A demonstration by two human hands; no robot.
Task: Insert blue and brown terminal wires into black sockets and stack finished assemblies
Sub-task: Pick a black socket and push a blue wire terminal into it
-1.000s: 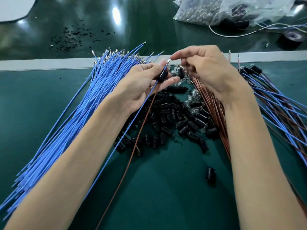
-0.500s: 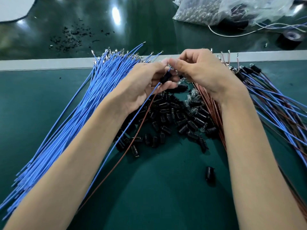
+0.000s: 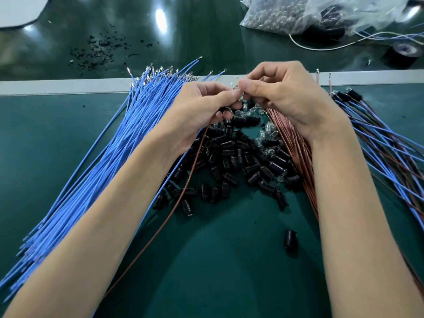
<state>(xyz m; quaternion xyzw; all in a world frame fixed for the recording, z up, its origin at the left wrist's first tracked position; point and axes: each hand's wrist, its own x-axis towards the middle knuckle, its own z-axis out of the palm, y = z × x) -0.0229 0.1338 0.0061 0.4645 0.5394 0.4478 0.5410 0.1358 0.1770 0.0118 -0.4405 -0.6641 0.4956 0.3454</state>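
Observation:
My left hand (image 3: 202, 109) grips a black socket (image 3: 223, 109), mostly hidden by its fingers. A brown wire (image 3: 183, 193) trails from it toward me, and a blue one runs under my forearm. My right hand (image 3: 286, 97) meets the left, with thumb and forefinger pinching a small wire terminal at the socket's top end. Beneath both hands lies a pile of loose black sockets (image 3: 241, 161) mixed with clear bulbs (image 3: 268, 131). Blue wires (image 3: 128, 138) fan out on the left. Brown wires (image 3: 291, 143) lie under my right wrist. Finished assemblies (image 3: 378, 138) are stacked at the right.
One stray socket (image 3: 291, 243) lies near me on the green mat. A white strip (image 3: 57, 86) crosses behind the wires. Beyond it are black debris (image 3: 101, 49), a plastic bag of bulbs (image 3: 286, 17) and a black tape roll (image 3: 403, 53).
My right hand came down and left to meet the left hand at the socket. The socket, plainly visible a second ago, is now covered by fingers. The brown wire swung slightly left.

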